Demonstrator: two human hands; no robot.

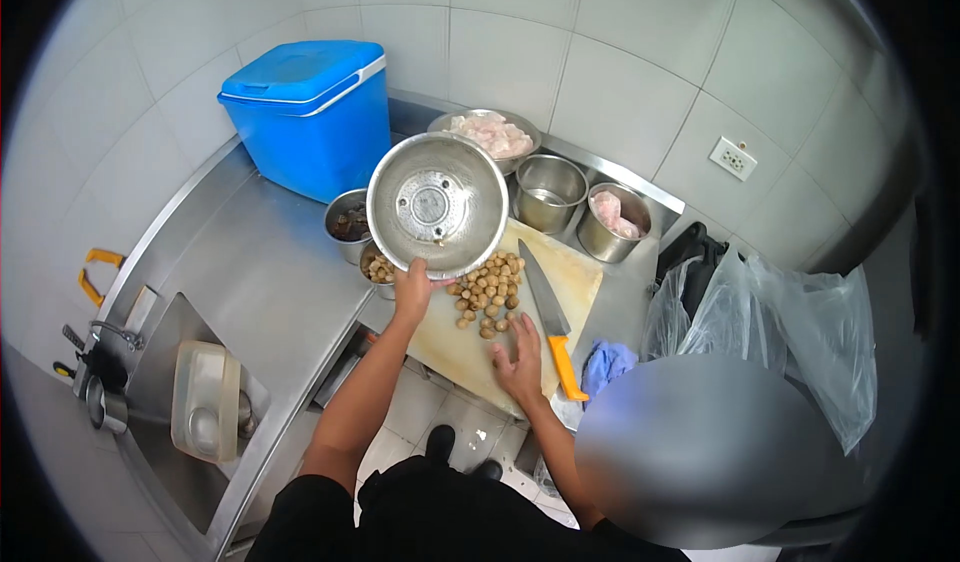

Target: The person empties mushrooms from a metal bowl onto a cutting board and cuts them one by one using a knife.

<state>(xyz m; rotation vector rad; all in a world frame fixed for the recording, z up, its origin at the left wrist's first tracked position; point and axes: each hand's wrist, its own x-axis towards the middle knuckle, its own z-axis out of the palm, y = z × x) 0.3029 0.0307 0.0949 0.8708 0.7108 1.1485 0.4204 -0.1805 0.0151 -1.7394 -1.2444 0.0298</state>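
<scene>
My left hand point(412, 290) grips the near rim of a round steel colander point(475, 177), tilted so its inside faces me, over the far left part of a cutting board point(440, 347). Below it, a pile of small round brown mushrooms point(488, 287) lies on the board. My right hand point(519, 359) is at the pile's near edge, fingers apart, holding nothing. To its right rests a large knife with a yellow handle point(566, 367), blade pointing away. A metal pot of brown pieces point(377, 268) is partly hidden by the colander.
Behind the board stand a bowl of pale raw meat point(495, 134), a steel pot point(550, 192) and another pot with pale meat point(612, 224). A blue cooler point(310, 122) is back left, a sink point(165, 462) left. Plastic bags point(735, 307) hang right, beyond a blue cloth point(607, 364).
</scene>
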